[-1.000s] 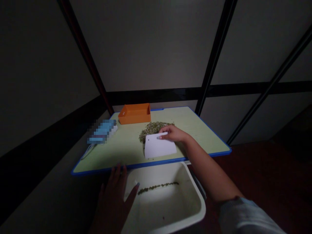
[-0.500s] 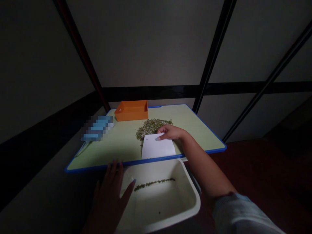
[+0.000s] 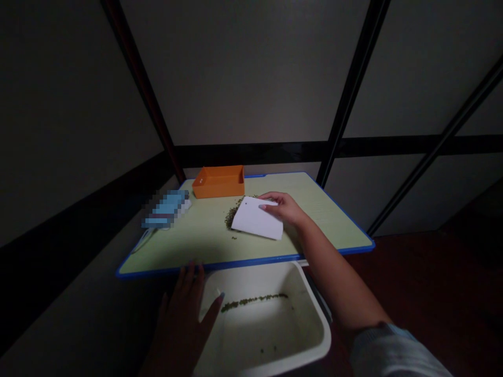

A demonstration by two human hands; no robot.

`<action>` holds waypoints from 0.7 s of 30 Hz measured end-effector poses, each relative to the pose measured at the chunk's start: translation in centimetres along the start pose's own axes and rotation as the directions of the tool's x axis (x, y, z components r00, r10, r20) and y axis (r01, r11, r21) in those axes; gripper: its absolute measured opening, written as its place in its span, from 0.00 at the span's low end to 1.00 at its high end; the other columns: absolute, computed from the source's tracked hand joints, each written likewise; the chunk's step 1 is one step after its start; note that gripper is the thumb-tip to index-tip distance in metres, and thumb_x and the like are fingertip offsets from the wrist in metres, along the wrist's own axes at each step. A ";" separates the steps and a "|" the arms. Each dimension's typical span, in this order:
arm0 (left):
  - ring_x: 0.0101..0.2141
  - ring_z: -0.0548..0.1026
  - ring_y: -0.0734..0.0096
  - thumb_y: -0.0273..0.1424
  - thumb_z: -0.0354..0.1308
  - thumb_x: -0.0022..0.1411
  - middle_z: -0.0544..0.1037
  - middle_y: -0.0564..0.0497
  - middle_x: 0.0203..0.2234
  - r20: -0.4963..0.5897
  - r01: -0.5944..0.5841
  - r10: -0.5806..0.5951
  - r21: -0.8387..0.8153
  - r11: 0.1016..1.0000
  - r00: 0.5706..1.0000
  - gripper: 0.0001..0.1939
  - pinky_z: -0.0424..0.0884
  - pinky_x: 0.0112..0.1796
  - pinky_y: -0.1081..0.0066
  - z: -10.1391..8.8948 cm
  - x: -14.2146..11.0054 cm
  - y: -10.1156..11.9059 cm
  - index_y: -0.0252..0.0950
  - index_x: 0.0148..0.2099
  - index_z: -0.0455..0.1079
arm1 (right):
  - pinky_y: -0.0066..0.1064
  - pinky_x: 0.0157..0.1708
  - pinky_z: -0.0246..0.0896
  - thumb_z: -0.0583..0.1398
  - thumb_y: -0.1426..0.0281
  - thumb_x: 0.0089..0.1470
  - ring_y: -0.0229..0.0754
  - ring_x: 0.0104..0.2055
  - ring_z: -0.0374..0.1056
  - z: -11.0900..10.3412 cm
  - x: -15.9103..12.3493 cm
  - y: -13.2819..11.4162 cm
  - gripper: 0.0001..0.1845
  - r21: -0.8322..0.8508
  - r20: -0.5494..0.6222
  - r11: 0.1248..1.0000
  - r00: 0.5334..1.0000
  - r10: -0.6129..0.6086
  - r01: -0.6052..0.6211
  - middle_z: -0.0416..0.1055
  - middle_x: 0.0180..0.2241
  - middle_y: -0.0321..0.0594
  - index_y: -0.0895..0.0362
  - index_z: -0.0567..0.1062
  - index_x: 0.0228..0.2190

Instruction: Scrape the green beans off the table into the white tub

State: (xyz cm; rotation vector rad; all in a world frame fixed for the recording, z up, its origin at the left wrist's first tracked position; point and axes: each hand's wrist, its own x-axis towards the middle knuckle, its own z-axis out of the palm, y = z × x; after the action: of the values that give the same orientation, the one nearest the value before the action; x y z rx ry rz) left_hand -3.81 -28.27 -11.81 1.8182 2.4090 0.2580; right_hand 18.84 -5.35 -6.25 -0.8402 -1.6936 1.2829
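My right hand [image 3: 285, 208] pinches the top edge of a white card [image 3: 257, 222], thumb on the near face. The card leans over a pile of small green grains, perhaps beans [image 3: 230, 218], and hides most of it. Just below the table's front edge is a white plastic bin [image 3: 323, 329], with a line of the same grains [image 3: 253, 300] along its floor and a few loose ones nearer me. Dim in shadow, my left hand [image 3: 184, 314] is closed over the bin's left rim, its thumb inside.
An orange tray [image 3: 218, 189] stands at the back of the pale blue-edged table [image 3: 330, 224]. At the left edge lies a pixelated blue object [image 3: 167, 208] with a white cable [image 3: 142, 240]. Panelled walls [image 3: 251, 73] rise behind and to the left.
My right hand has lifted the card from the table's front edge and moved it back over the pile, tilting it. A few more loose grains show in the bin. My left hand stays on the rim.
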 end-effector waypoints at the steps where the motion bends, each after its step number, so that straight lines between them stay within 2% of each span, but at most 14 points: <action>1: 0.68 0.40 0.60 0.48 0.35 0.61 0.42 0.46 0.69 0.005 -0.005 0.005 -0.001 1.000 1.000 0.38 0.46 0.63 0.46 0.0 0.0 -0.1 0.33 0.68 0.46 | 0.27 0.26 0.54 0.68 0.60 0.36 0.35 0.28 0.64 0.0 0.0 0.0 0.29 -0.007 -0.008 1.000 1.000 -0.012 0.012 0.74 0.35 0.42 0.61 0.76 0.42; 4: 0.68 0.40 0.60 0.48 0.36 0.61 0.42 0.46 0.69 0.041 0.003 -0.003 -0.007 1.000 0.999 0.38 0.46 0.63 0.45 -0.1 0.0 0.0 0.33 0.68 0.46 | 0.28 0.27 0.57 0.66 0.62 0.39 0.37 0.30 0.66 -0.1 -0.1 0.1 0.28 -0.058 0.017 0.998 1.000 -0.009 0.010 0.75 0.41 0.46 0.60 0.77 0.43; 8: 0.68 0.40 0.59 0.48 0.37 0.61 0.43 0.46 0.69 0.023 -0.001 0.002 -0.016 1.000 1.000 0.37 0.46 0.63 0.45 -0.1 0.0 0.0 0.34 0.67 0.46 | 0.27 0.27 0.57 0.66 0.65 0.40 0.35 0.28 0.64 -0.1 0.1 0.4 0.24 -0.123 0.071 0.992 0.997 0.022 -0.013 0.76 0.38 0.44 0.60 0.78 0.42; 13: 0.68 0.43 0.57 0.47 0.40 0.61 0.45 0.44 0.68 -0.026 -0.018 0.018 -0.026 0.999 0.999 0.36 0.48 0.62 0.43 0.3 0.1 -0.2 0.34 0.67 0.49 | 0.27 0.28 0.58 0.66 0.66 0.39 0.35 0.29 0.65 -0.1 0.4 0.9 0.21 -0.122 0.109 0.992 0.994 -0.015 0.028 0.77 0.35 0.43 0.61 0.80 0.38; 21: 0.68 0.44 0.57 0.48 0.41 0.61 0.47 0.44 0.68 -0.037 -0.020 0.019 -0.038 0.999 0.999 0.37 0.49 0.62 0.44 0.4 0.1 -0.4 0.34 0.67 0.50 | 0.28 0.32 0.60 0.65 0.69 0.41 0.38 0.33 0.68 -0.3 0.5 0.9 0.18 -0.167 0.114 0.985 0.993 -0.017 0.036 0.78 0.37 0.43 0.61 0.80 0.37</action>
State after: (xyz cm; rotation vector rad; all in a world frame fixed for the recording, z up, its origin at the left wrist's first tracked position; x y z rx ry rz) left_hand -4.11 -28.27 -12.32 1.8371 2.3943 0.3399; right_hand 18.91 -4.62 -6.94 -0.8541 -1.9175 1.2008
